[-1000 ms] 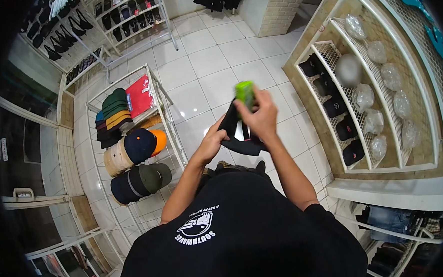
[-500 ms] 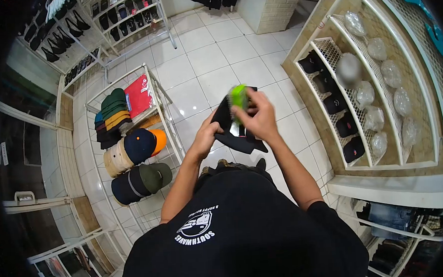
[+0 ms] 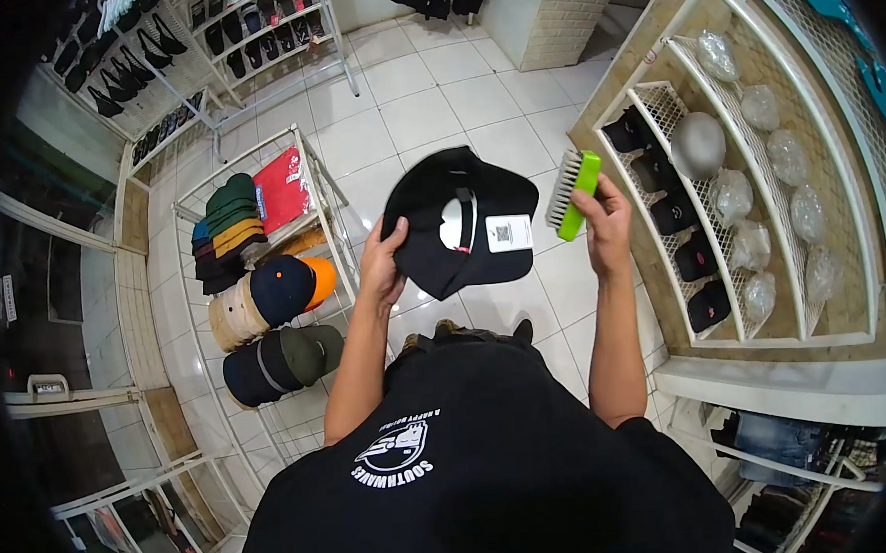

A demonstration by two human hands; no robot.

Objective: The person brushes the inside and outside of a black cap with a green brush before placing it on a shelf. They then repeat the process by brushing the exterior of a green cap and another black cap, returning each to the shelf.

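Note:
A black cap (image 3: 427,252) with a white tag (image 3: 509,234) is held up in front of me, its back opening and strap showing. My left hand (image 3: 381,263) grips the cap at its left edge, thumb on the near side. To the right, apart from the cap, my right hand (image 3: 605,220) holds a green brush (image 3: 581,195) by its back, with the pale bristles facing left toward the cap.
A white rack (image 3: 299,149) at left holds stacked caps (image 3: 281,290) and a red packet (image 3: 281,190). At right, slanted shelves (image 3: 719,197) carry black caps and plastic-wrapped items. Shelves of footwear (image 3: 260,31) stand at the back left.
The brush has moved off the cap to the right with my right hand. The cap has turned and spread into fuller view, with the white tag now showing, still in my left hand.

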